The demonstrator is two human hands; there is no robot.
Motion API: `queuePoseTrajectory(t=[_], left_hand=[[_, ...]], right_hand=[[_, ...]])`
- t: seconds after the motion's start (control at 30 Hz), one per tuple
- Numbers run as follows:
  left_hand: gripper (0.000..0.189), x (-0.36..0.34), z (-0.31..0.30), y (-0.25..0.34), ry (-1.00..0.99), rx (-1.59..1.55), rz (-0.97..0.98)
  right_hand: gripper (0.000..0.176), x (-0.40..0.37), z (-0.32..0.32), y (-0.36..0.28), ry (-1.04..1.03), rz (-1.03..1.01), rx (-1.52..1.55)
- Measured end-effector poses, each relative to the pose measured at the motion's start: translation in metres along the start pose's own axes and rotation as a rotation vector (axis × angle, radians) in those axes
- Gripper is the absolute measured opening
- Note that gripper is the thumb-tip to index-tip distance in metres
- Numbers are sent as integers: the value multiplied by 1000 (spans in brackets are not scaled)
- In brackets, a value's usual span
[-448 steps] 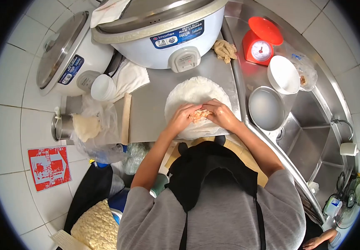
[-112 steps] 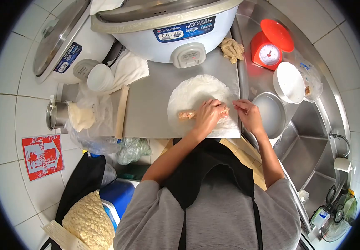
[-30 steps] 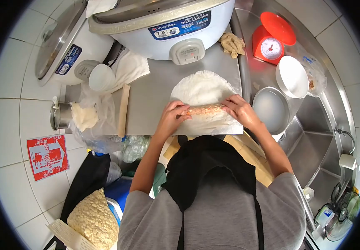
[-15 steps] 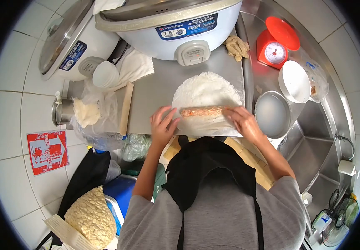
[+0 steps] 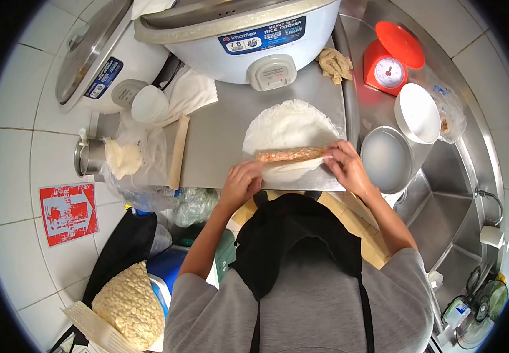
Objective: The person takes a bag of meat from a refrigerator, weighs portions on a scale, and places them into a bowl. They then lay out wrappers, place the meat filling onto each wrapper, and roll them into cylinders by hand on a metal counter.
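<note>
A round, thin white wrapper lies on the steel table, with a long roll of orange-flecked minced filling across its near half. My left hand is at the wrapper's near left edge, its fingers curled in on the sheet and slightly blurred. At the right end of the filling, my right hand has thumb and fingers pinched at the wrapper's edge. The near flap of the wrapper looks a little raised between my hands. My fingertips partly hide both ends of the filling.
A large rice cooker stands behind the wrapper. To the right are a metal bowl of cloudy liquid, a white bowl and a red scale. A wooden strip and a plastic bag with stacked wrappers lie left.
My left hand has moved right and nearer the table edge, its fingers curling in on the wrapper. My right hand has shifted slightly right and up. The near flap has risen a little.
</note>
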State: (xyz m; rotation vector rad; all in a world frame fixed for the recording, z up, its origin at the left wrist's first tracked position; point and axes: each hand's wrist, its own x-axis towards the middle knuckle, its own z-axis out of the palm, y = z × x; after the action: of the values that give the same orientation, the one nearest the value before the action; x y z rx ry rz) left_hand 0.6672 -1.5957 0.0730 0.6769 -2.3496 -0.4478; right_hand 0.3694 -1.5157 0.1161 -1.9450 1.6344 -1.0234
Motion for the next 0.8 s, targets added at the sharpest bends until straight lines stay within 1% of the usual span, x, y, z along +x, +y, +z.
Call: queuePoseTrajectory(t=[0.03, 0.1, 0.13, 0.17, 0.2, 0.23, 0.3, 0.33, 0.4, 0.43, 0.5, 0.53, 0.6, 0.63, 0.7, 0.73, 0.8], left_hand=[[22, 9, 1, -1, -2, -2, 6], [16, 29, 7, -3, 136, -58, -64], [16, 33, 15, -9, 140, -59, -60], [16, 37, 27, -15, 194, -138, -277], [16, 39, 37, -21, 248, -218, -494], [16, 49, 38, -22, 251, -219, -492], [16, 70, 32, -21, 202, -277, -734], [16, 76, 30, -23, 206, -277, -733], [16, 83, 26, -22, 132, -203, -780], [16, 86, 24, -21, 132, -204, -779], [16, 92, 20, -19, 12, -49, -793], [16, 91, 23, -22, 17, -48, -791], [18, 86, 30, -26, 205, 184, -508], [18, 86, 29, -21, 205, 183, -502], [22, 86, 22, -5, 224, 283, -209], [22, 87, 25, 1, 224, 281, -206], [28, 87, 34, 12, 15, 77, -45]], right_hand=[[11, 7, 0, 2, 28, 3, -15], [13, 23, 1, 9, 45, -11, -2], [14, 31, 2, 13, -4, 132, 80], [15, 37, 4, 17, -53, 276, 162], [17, 43, 7, 22, -29, 319, 170], [17, 45, 9, 24, -28, 316, 166], [18, 51, 13, 26, 148, 201, 130], [18, 52, 12, 25, 148, 197, 129], [22, 51, 8, 22, 115, 137, 36], [22, 51, 9, 22, 116, 137, 35], [24, 53, 13, 25, 323, 73, -314], [24, 53, 15, 27, 324, 69, -315], [27, 50, 17, 29, 73, -186, -205], [27, 49, 18, 26, 78, -185, -208], [30, 47, 22, 18, -39, -116, -283], [33, 46, 22, 18, -62, -89, -304], [34, 48, 21, 15, -80, -82, -322]])
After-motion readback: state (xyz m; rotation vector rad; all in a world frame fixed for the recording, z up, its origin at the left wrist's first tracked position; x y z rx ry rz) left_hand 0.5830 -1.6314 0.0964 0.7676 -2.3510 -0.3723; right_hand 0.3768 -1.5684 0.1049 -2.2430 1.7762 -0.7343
